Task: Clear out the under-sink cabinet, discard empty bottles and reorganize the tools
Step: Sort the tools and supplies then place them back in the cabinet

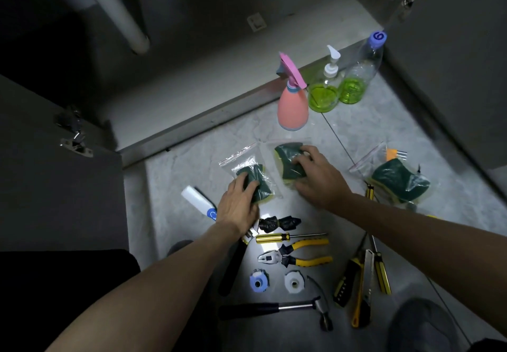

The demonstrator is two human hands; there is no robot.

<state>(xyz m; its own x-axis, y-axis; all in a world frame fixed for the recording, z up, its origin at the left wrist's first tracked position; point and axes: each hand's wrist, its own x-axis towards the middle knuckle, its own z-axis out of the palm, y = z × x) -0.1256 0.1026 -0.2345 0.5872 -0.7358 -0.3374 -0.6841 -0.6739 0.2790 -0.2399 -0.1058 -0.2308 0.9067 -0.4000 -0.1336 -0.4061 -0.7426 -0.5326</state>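
Item: two bagged sponges on the floor tiles (192,165), just outside the cabinet sill (192,129).

Left bagged sponge (256,180): under my left hand (238,206), fingers curled over its near edge. I judge it held. Its long axis runs away from me, zip seal at the far end.

Middle bagged sponge (288,162): under my right hand (318,178), fingers spread over the top and bent at the tips; a light hold, I think, though I cannot tell if it is gripped or only pressed. It lies just beside the first, parallel, each nearest its own hand.

Look: dark green scourer on yellow foam, in clear crinkled zip bags.

Third bagged sponge (397,181): well to the right, untouched, nearer the right hand.

Also present: pink spray bottle (292,104), pliers (296,254), hammer (279,309).
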